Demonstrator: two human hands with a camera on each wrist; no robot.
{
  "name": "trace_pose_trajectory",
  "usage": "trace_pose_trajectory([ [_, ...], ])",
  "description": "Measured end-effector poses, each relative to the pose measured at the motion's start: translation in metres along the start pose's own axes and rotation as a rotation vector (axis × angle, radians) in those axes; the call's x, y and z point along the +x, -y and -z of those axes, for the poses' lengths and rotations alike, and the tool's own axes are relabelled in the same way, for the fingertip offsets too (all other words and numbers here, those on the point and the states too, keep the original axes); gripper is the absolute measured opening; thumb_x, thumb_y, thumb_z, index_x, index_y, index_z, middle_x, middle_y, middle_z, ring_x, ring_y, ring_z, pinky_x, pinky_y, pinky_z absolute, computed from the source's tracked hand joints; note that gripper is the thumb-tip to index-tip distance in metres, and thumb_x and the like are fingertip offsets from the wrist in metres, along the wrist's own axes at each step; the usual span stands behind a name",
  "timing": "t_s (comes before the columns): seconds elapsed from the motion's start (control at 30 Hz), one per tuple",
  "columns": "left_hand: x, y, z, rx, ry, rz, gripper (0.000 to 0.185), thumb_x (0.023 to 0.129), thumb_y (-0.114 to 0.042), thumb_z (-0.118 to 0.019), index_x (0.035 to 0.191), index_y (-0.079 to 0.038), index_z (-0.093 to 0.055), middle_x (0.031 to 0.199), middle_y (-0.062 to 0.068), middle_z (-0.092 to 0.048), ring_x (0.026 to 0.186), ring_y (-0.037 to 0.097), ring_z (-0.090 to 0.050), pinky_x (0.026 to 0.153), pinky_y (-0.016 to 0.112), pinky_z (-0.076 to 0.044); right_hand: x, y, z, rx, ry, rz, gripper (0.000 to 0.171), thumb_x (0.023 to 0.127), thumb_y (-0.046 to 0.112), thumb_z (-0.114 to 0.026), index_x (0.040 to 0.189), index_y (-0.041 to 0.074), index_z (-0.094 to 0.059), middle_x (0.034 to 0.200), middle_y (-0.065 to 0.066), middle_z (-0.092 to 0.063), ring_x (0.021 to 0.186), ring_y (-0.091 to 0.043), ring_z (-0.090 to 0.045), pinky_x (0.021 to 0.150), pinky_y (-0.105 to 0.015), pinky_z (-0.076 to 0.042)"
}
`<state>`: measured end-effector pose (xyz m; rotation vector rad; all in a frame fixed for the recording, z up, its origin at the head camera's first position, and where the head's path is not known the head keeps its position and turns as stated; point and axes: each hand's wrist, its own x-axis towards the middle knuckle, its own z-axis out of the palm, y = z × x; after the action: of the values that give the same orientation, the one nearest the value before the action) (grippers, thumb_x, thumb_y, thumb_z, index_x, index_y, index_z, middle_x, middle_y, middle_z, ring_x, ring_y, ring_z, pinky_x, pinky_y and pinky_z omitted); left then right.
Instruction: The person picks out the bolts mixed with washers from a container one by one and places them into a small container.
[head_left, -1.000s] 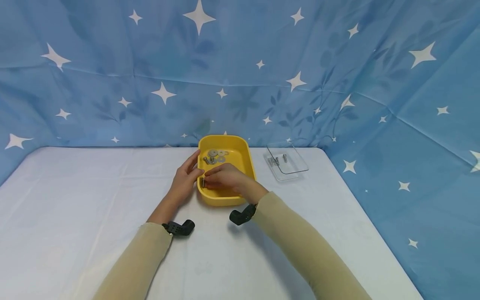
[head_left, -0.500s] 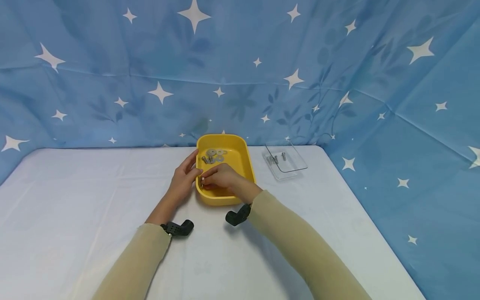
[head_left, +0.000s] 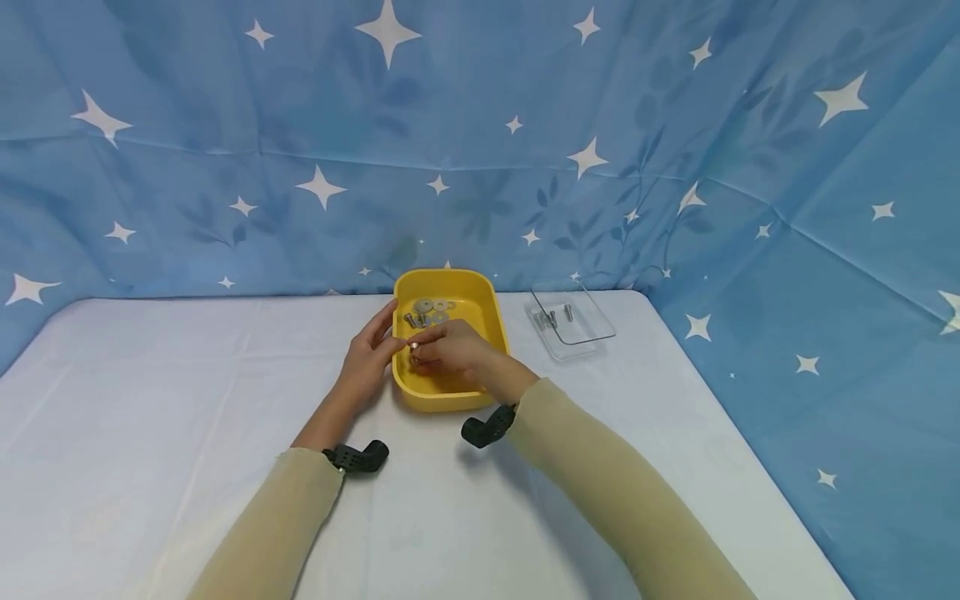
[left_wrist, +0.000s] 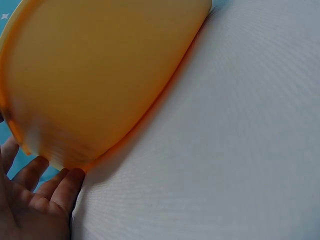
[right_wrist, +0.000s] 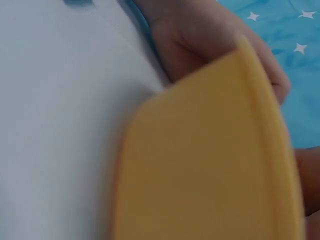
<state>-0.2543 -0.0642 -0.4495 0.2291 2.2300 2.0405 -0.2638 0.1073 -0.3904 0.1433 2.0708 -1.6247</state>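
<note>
A yellow tray [head_left: 487, 333] stands near the back of the table. My left hand [head_left: 366, 360] lies along its left side, fingers extended; in the left wrist view the fingertips [left_wrist: 73, 179] touch the tray's outer wall. My right hand [head_left: 457, 350] reaches into the tray and pinches a bolt, whose shiny end [head_left: 414, 346] shows at the fingertips; the rest is hidden. Beyond that hand, several washers [head_left: 440, 306] and a few bolts [head_left: 410, 320] lie on the tray floor. The tray wall [right_wrist: 200, 165] covers part of the right wrist view.
To the right of the tray is a clear plastic box [head_left: 573, 348] with a few bolts [head_left: 567, 312] in it. A white cloth [head_left: 187, 417] covers the table. A blue curtain with stars [head_left: 450, 125] hangs behind and at the right.
My right hand has picked up the bolt that leaned by the tray's left wall and moved it slightly right and up. My left hand stays at the tray's side.
</note>
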Motion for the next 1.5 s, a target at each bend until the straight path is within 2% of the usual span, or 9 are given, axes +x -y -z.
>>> trace_pose_trajectory([
  [0.17,0.001,0.002,0.0,-0.009,0.007,0.002,0.068,0.099,-0.018,-0.051,0.161,-0.033,-0.028,0.169,-0.003,-0.025,0.154,0.024,-0.032,0.123,0.046,-0.036,-0.005,0.01,0.015,-0.018,-0.044,0.033,0.031,0.097,0.001,-0.062,0.127,-0.002,-0.068,0.121,-0.019,-0.07,0.093,-0.018,-0.072,0.097,-0.038,-0.06],
  [0.3,0.001,0.003,0.001,-0.009,-0.007,0.003,0.068,0.098,-0.017,-0.051,0.16,-0.034,-0.028,0.169,-0.004,-0.025,0.155,0.023,-0.031,0.123,0.045,-0.036,-0.008,0.019,0.031,-0.041,-0.038,0.059,0.034,0.098,0.001,-0.06,0.132,-0.004,-0.064,0.131,-0.022,-0.066,0.099,-0.021,-0.07,0.103,-0.042,-0.056],
  [0.47,0.002,0.001,0.001,-0.007,-0.008,0.01,0.068,0.098,-0.018,-0.051,0.16,-0.036,-0.029,0.169,-0.006,-0.025,0.155,0.022,-0.03,0.123,0.045,-0.036,-0.01,0.024,0.059,-0.041,-0.041,0.086,0.037,0.099,0.001,-0.058,0.135,-0.005,-0.06,0.139,-0.023,-0.06,0.113,-0.027,-0.068,0.107,-0.043,-0.054],
  [0.63,0.001,-0.001,0.001,-0.005,-0.008,0.018,0.068,0.098,-0.018,-0.051,0.16,-0.036,-0.028,0.169,-0.006,-0.025,0.155,0.022,-0.03,0.123,0.045,-0.036,-0.012,0.026,0.092,-0.085,-0.065,0.102,0.039,0.102,0.003,-0.054,0.14,-0.005,-0.055,0.144,-0.026,-0.055,0.128,-0.036,-0.06,0.11,-0.043,-0.051],
  [0.87,0.003,-0.001,0.001,-0.02,-0.003,0.016,0.068,0.098,-0.018,-0.051,0.16,-0.035,-0.029,0.169,-0.006,-0.025,0.155,0.021,-0.029,0.123,0.045,-0.036,-0.016,0.025,0.14,-0.185,-0.121,0.137,0.04,0.103,0.005,-0.051,0.142,-0.003,-0.053,0.142,-0.022,-0.056,0.13,-0.035,-0.058,0.112,-0.044,-0.05],
  [1.07,0.002,0.0,0.001,-0.017,-0.001,0.011,0.068,0.098,-0.018,-0.051,0.16,-0.033,-0.028,0.169,-0.005,-0.025,0.155,0.023,-0.031,0.123,0.044,-0.035,-0.019,0.018,0.174,-0.254,-0.164,0.093,0.042,0.105,0.006,-0.049,0.146,-0.002,-0.05,0.147,-0.023,-0.052,0.134,-0.037,-0.054,0.116,-0.046,-0.045],
  [1.3,0.002,0.001,0.001,-0.016,-0.005,0.011,0.068,0.098,-0.018,-0.052,0.16,-0.034,-0.029,0.168,-0.007,-0.026,0.155,0.021,-0.031,0.123,0.043,-0.035,-0.013,0.005,0.198,-0.291,-0.199,0.049,0.043,0.105,0.006,-0.046,0.147,-0.006,-0.046,0.15,-0.026,-0.046,0.136,-0.037,-0.052,0.116,-0.044,-0.045],
  [1.5,0.002,0.001,0.001,-0.03,-0.01,0.004,0.068,0.098,-0.017,-0.052,0.16,-0.033,-0.03,0.168,-0.005,-0.027,0.154,0.023,-0.032,0.123,0.044,-0.036,-0.007,-0.009,0.207,-0.302,-0.205,0.035,0.043,0.106,0.004,-0.044,0.146,-0.01,-0.044,0.148,-0.031,-0.045,0.134,-0.039,-0.053,0.115,-0.046,-0.047],
])
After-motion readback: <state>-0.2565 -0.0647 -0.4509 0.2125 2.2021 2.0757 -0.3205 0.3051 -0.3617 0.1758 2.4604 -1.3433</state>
